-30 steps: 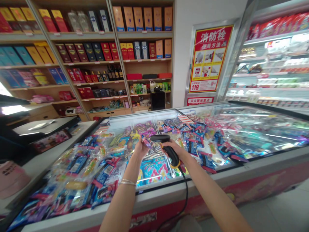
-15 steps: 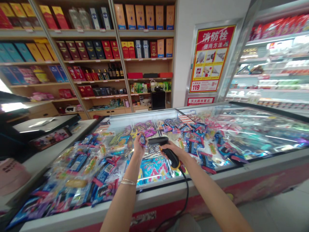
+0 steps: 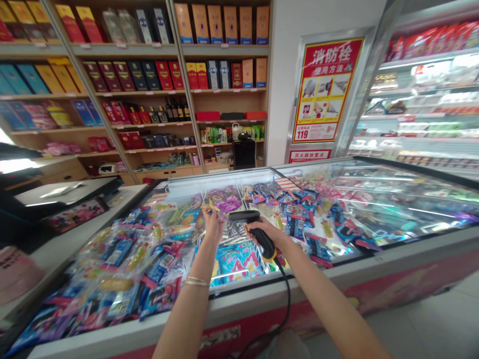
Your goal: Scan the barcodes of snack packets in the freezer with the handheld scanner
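My right hand [image 3: 267, 232] is wrapped round the handle of a black and yellow barcode scanner [image 3: 264, 243]. The scanner's head points left, toward my left hand [image 3: 213, 224]. Closed fingers of that left hand hold a small wrapped snack packet [image 3: 222, 218], mostly hidden by the hand and blurred. Both hands are above the glass top of a chest freezer [image 3: 258, 172]. Loose blue and pink snack packets [image 3: 119, 252] are heaped on the glass to the left, and more blue packets [image 3: 298, 219] lie scattered to the right.
The scanner's black cable [image 3: 288, 299] hangs over the freezer's front edge. At the left stands a counter [image 3: 127, 199] with a screen [image 3: 77, 214] and a pink container [image 3: 18, 274]. Shelves of boxes [image 3: 149, 93] line the back wall; a stocked display fridge [image 3: 422, 109] is at the right.
My left hand has turned, so the packet's barcode side, which faced me before, no longer shows. The scanner stays nearly in place in my right hand. The view has shifted slightly.
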`<state>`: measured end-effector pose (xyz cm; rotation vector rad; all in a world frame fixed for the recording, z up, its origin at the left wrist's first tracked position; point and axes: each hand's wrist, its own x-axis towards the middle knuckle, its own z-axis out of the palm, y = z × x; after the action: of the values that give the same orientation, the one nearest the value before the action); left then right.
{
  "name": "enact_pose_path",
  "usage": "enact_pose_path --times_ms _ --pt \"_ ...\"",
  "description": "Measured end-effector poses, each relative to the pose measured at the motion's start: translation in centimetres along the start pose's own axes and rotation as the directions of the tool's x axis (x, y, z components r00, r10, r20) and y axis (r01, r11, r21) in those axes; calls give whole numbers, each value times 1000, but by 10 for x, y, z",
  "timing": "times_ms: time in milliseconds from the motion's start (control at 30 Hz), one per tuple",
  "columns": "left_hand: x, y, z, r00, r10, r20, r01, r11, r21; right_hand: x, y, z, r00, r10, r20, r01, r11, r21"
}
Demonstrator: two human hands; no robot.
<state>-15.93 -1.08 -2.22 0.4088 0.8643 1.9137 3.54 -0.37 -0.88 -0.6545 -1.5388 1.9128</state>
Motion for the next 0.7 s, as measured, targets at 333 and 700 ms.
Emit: enact_pose_path --times_ms 333,700 --pt "-9 -1 11 997 68 -36 -70 997 -46 0 -4 0 998 -37 -46 40 997 65" --pt "-4 1 7 997 -65 43 67 997 -39 6 3 -5 995 9 -103 -5 999 34"
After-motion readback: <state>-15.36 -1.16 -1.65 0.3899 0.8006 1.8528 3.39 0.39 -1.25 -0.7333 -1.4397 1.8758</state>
